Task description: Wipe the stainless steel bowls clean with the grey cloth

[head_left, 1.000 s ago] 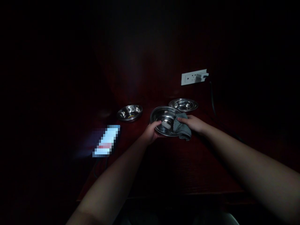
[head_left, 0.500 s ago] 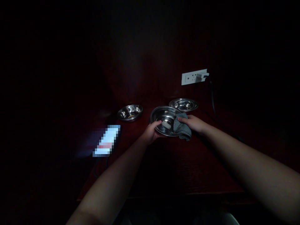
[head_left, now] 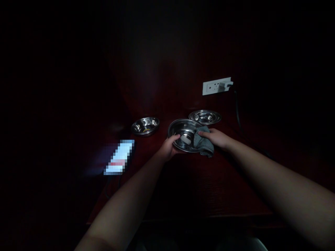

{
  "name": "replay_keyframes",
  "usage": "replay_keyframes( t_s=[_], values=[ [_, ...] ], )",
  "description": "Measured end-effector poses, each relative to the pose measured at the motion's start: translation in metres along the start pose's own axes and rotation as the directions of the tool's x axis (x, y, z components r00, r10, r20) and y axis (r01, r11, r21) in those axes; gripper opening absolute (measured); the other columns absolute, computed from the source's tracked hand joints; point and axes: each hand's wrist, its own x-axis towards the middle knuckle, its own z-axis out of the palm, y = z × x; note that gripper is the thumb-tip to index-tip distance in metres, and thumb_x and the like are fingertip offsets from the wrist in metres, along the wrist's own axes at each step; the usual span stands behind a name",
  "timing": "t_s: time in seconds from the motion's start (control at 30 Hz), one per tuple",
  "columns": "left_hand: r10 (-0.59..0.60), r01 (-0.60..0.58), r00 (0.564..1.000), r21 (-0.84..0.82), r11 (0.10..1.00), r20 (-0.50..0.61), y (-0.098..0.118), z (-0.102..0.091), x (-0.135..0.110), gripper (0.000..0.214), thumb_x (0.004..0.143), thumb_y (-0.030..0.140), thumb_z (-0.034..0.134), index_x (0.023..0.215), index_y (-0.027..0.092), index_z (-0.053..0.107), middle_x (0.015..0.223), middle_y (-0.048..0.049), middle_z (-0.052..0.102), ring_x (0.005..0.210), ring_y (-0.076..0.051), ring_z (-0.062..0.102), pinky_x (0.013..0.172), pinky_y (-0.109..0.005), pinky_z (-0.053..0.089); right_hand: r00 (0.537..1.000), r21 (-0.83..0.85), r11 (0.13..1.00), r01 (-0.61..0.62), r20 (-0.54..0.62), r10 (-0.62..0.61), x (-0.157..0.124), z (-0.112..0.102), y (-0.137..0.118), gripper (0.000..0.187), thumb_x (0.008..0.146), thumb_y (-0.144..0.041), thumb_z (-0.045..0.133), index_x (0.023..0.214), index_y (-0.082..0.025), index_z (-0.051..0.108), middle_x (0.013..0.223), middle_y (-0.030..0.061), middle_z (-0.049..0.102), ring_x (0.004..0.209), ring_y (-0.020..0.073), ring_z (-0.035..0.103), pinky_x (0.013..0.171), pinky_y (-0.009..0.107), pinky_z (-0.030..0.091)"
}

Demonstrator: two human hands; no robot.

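Toward the left edge of the surface [head_left: 204, 191] lies a bright, pixelated device [head_left: 119, 157], with a thin lead [head_left: 106, 190] running toward the front-left corner; the left forearm passes close to it, so a low sweep of the elbow could catch the lead and drag the device off that edge. Farther back, a small bowl [head_left: 145, 126] with something yellow inside could be knocked by a wide swing. At the middle, the left hand [head_left: 169, 148] is clamped on the near-left rim of the metal bowl [head_left: 183, 132], thumb inside and fingers below. The bowl tips toward the person; whether its base touches the surface is hard to tell. A smooth rim under one thumb might slip if the cloth pushes hard. The right hand [head_left: 216, 137] pinches the grey cloth [head_left: 203, 141] over the bowl's right side; its hanging end could bunch or snag. Just behind, a shallow dish [head_left: 205, 117] might clink against the bowl.

As for room, the left edge is tight beside the device, the widest stretch lies between the bowl and the front edge, and the right edge is lost in darkness, where a black cable [head_left: 237, 111] descends.
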Motion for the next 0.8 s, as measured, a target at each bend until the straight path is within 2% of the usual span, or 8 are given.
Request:
replay_keyframes(
  t_s=[0.3,0.63,0.8],
  values=[
    [-0.049,0.048,0.999,0.045,0.998,0.016,0.005,-0.001,-0.004,0.033,0.078,0.028,0.048,0.101,0.008,0.06,0.085,-0.0146,0.069,0.073,-0.025,0.066,0.059,-0.039,0.054,0.999,0.037,0.999,-0.037,0.009,0.036,0.003,-0.002,0.003,0.014,0.083,-0.024,0.055,0.081,-0.014,0.064,0.086,0.01,0.072,0.067,0.0166,0.066,0.07,0.03,0.053],
    [-0.112,0.105,0.99,0.091,0.99,0.083,0.006,-0.012,-0.007,0.032,0.079,0.032,0.048,0.094,0.008,0.062,0.073,-0.0128,0.068,0.065,-0.022,0.064,0.058,-0.036,0.053,0.997,0.072,0.996,-0.056,0.051,0.052,0.001,-0.005,0.002,0.01,0.08,-0.023,0.06,0.081,-0.015,0.066,0.081,0.0077,0.072,0.065,0.0169,0.065,0.072,0.032,0.053],
    [-0.089,0.08,0.989,0.078,0.994,0.118,0.005,-0.012,-0.008,0.043,0.082,0.048,0.044,0.1,0.013,0.062,0.086,-0.013,0.069,0.073,-0.023,0.065,0.06,-0.035,0.053,0.995,0.092,0.995,-0.035,0.094,0.026,-0.001,-0.005,0.001,0.011,0.082,-0.021,0.056,0.08,-0.015,0.065,0.078,0.006,0.072,0.064,0.0156,0.065,0.068,0.028,0.053]
  ],
)
